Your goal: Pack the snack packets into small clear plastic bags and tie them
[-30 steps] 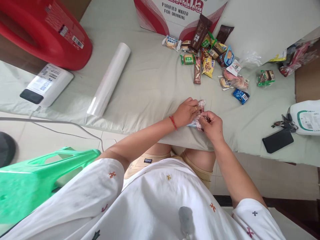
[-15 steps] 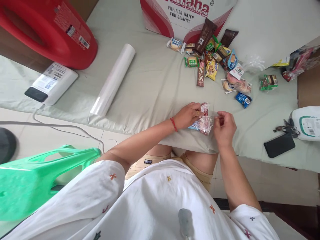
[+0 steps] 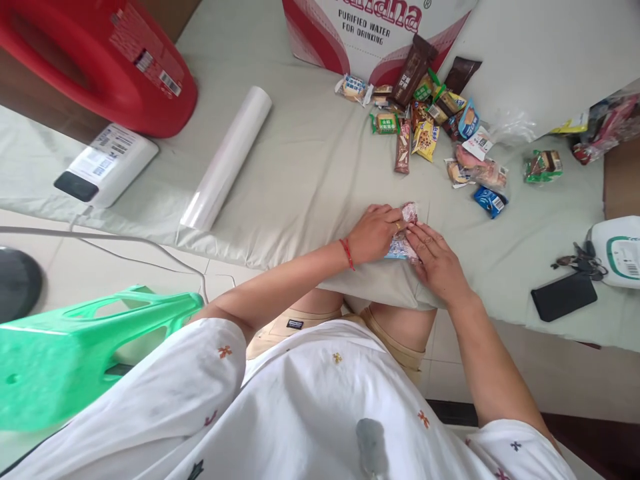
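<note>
A snack packet [image 3: 399,249] with pink and blue print, covered in crinkled clear plastic, lies near the front edge of the cloth-covered surface. My left hand [image 3: 375,232], with a red cord round the wrist, is closed on its left side, fingers bent over the top. From the right, my right hand [image 3: 439,262] presses on the plastic, fingers extended across the packet and thumb at its lower edge. The two hands' fingertips almost meet, hiding much of the packet.
Behind lie several wrapped snacks [image 3: 425,137] by a water carton [image 3: 365,40]. A clear film roll [image 3: 227,160], white device [image 3: 107,163] and red jug [image 3: 145,73] stand left. Right are a black phone [image 3: 564,293], keys [image 3: 583,261] and white container [image 3: 620,250]. A green stool [image 3: 60,360] is lower left.
My right hand has moved left from beside the packet onto it, its curled fingers now stretched out over the plastic. My left hand stays on the packet.
</note>
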